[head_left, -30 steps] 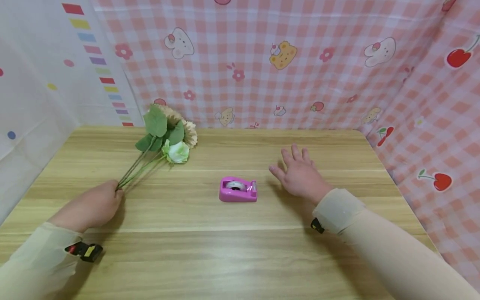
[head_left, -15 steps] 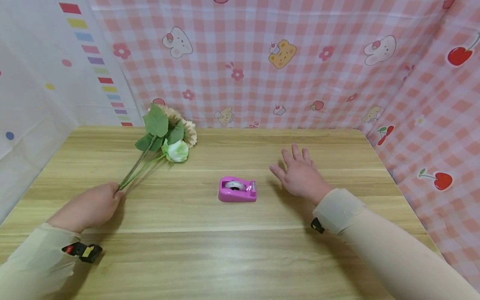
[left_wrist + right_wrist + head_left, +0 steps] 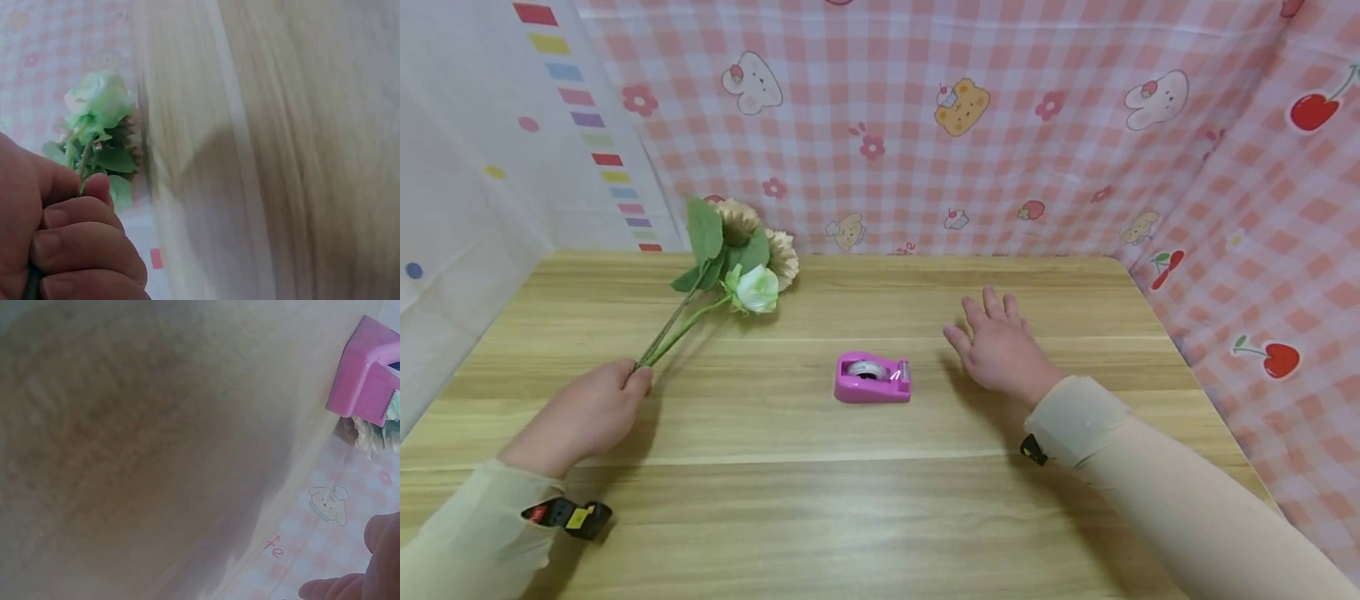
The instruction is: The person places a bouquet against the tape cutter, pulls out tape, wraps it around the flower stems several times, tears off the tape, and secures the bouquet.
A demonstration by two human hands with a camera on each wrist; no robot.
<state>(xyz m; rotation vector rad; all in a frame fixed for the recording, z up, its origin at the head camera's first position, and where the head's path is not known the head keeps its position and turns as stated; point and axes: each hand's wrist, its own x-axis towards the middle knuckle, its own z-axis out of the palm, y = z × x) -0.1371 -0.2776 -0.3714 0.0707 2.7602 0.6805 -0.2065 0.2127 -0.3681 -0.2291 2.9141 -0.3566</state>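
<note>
My left hand (image 3: 583, 412) grips the stems of a small bunch of artificial flowers at the table's left side. In the bunch are a white-green rose (image 3: 756, 289), beige frilly blooms (image 3: 782, 257) and green leaves (image 3: 704, 229). The left wrist view shows the fingers (image 3: 87, 247) curled round the stems, with the rose (image 3: 100, 97) beyond them. A pink tape dispenser (image 3: 872, 389) with a roll of tape stands mid-table. Right of it, my right hand (image 3: 1003, 354) is spread with straight fingers, holding nothing. The dispenser (image 3: 356, 381) also appears at the right wrist view's upper right.
The wood-grain table (image 3: 865, 508) meets a pink checked cloth (image 3: 887, 100) at its back edge. Another cherry-print cloth (image 3: 1262, 250) hangs at the right, and a white dotted cloth (image 3: 467, 233) at the left.
My left hand has raised the flowers slightly; the rose and leaves sit higher in the head view. The right hand and tape dispenser stay about where they were.
</note>
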